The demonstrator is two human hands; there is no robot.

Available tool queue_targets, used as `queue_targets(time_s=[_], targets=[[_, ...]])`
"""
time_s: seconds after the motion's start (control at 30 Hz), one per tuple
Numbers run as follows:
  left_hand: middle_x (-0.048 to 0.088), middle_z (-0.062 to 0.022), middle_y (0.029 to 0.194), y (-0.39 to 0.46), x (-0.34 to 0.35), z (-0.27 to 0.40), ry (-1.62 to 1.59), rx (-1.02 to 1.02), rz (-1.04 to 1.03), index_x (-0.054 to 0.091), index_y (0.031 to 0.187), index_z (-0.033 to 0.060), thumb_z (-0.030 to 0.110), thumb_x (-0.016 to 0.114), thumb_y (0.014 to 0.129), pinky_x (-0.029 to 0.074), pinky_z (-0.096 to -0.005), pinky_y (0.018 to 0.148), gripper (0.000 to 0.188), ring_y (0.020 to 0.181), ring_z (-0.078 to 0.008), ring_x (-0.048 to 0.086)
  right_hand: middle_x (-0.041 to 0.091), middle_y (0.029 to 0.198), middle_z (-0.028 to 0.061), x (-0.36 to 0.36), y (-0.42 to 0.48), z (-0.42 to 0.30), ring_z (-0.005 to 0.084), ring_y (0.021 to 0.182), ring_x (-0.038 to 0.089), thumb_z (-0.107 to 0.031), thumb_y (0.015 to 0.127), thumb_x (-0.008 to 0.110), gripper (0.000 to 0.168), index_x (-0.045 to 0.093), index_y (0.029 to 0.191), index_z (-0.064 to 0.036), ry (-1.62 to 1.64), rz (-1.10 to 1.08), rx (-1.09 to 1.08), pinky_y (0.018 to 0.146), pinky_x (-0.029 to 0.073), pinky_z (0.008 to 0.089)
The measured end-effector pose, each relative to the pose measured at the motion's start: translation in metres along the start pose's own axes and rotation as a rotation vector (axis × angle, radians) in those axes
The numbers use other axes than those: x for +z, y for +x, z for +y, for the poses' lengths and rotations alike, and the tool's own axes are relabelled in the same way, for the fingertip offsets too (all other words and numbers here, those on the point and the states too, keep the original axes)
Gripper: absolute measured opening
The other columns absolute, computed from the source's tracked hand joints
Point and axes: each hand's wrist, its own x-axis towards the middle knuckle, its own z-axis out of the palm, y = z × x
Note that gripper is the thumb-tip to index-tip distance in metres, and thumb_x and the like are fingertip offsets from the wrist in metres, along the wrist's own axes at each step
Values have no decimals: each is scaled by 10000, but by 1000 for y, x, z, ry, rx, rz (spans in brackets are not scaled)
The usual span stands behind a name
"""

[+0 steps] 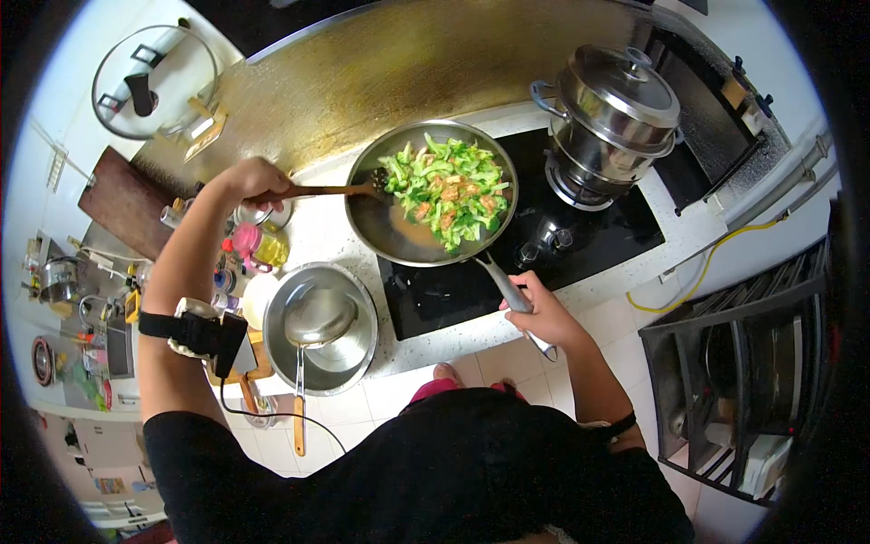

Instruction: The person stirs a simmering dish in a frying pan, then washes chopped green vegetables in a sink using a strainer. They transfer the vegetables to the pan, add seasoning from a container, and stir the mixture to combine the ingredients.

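Observation:
My left hand grips the wooden handle of a spatula, whose dark head rests inside the frying pan at its left side. Around the pan's metal handle my right hand is closed. Chopped broccoli fills the right part of the pan, with orange-brown pieces on top that look like shrimp or meat. Brownish liquid lies on the bare lower-left part of the pan's bottom. The pan sits over the left side of a black glass cooktop.
A lidded steel steamer pot stands on the right burner. Left of the cooktop, a steel basin holds a strainer. Oil in a pink-topped jug stands behind it. A glass lid hangs on the wall. A black rack is at right.

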Motion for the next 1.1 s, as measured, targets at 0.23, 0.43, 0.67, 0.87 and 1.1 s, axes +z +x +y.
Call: queue_targets(time_s=[0.23, 0.43, 0.67, 0.87, 1.1], targets=[[586, -22, 635, 73, 74, -65, -463, 128, -250, 586, 1139, 42, 176, 596, 864, 290, -200, 351, 305, 400, -51, 407, 558, 969, 97, -4, 2, 2, 134, 824, 554, 3, 779, 617, 538, 325, 1226, -61, -67, -30, -28, 629, 461, 275], [595, -26, 654, 64, 84, -47, -277, 359, -144, 597, 1112, -9, 159, 611, 868, 362, -213, 399, 296, 458, -55, 473, 556, 950, 84, -8, 1, -2, 140, 852, 554, 8, 773, 613, 537, 335, 1226, -71, -60, -30, 11, 613, 463, 278], [627, -203, 772, 15, 95, 1, 561, 949, 348, 597, 1137, 101, 135, 637, 742, 496, -412, 634, 398, 675, -333, 618, 556, 937, 85, -7, 1, -3, 128, 766, 555, 14, 776, 598, 522, 335, 1217, -73, -59, -30, -34, 581, 457, 266], [601, -130, 638, -42, 128, 14, 1020, 869, 448, 581, 1126, 44, 131, 548, 783, 479, -396, 523, 356, 592, -284, 606, 557, 915, 97, -5, 1, -7, 113, 661, 535, 12, 779, 593, 525, 320, 1221, -63, -43, -25, 36, 525, 441, 268], [605, -75, 785, -113, 153, 10, 1321, 882, 525, 506, 1220, 9, 85, 515, 757, 485, -338, 491, 469, 561, -222, 600, 564, 892, 100, -4, 2, 0, 111, 603, 525, 32, 779, 578, 514, 323, 1214, -65, 3, -19, 0, 501, 438, 270]])
